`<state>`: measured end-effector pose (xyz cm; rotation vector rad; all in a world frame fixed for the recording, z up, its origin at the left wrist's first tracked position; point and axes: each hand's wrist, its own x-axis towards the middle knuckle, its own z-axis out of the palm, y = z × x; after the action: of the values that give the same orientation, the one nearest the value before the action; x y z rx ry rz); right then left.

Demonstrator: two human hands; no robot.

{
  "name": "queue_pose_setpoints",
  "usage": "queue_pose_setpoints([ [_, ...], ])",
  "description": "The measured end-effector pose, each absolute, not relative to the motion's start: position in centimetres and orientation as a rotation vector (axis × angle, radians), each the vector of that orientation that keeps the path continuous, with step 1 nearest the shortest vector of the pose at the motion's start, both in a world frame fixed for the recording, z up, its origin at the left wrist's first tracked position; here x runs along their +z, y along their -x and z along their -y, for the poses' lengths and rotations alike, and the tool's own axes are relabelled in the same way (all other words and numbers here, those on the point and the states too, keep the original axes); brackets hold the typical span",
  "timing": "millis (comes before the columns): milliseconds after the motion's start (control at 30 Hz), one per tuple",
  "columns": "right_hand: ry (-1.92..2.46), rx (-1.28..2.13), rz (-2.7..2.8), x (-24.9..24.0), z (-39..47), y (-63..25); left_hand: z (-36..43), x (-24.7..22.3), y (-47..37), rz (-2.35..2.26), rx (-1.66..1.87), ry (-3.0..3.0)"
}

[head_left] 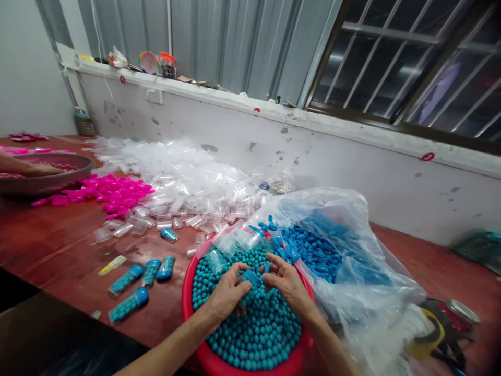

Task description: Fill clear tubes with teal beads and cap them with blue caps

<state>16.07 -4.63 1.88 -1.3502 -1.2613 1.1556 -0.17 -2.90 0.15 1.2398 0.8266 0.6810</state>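
Observation:
A red basin (190, 271) full of round teal beads (250, 339) stands in front of me, with both hands over the beads. My left hand (229, 290) is closed around a small clear container with a blue top (251, 278), partly hidden by the fingers. Close beside it, my right hand (287, 284) pinches a small blue plastic piece (267, 268). Several clear empty tubes (235, 241) lie on the beads at the basin's far side. Bead-filled containers with blue caps (127, 279) rest on the red table to the left.
A clear plastic bag (376, 297) of blue plastic pieces (313, 250) lies right of the basin. Clear tubes (183, 177) are heaped toward the wall, near pink pieces (115, 192). Another person's hand (41, 169) is in a basin (50, 181) at far left.

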Motion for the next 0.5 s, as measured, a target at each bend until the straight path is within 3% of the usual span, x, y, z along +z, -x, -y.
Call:
queue_pose_setpoints([
  [267, 1.544, 0.765, 1.977, 1.8, 6.7, -13.3, 2.9, -0.4, -0.3, -0.854, 0.927, -1.306],
  [500, 1.681, 0.335, 2.064, 0.8, 6.5, -11.2, 2.8, -0.3, -0.3, -0.781, 0.924, -1.225],
])
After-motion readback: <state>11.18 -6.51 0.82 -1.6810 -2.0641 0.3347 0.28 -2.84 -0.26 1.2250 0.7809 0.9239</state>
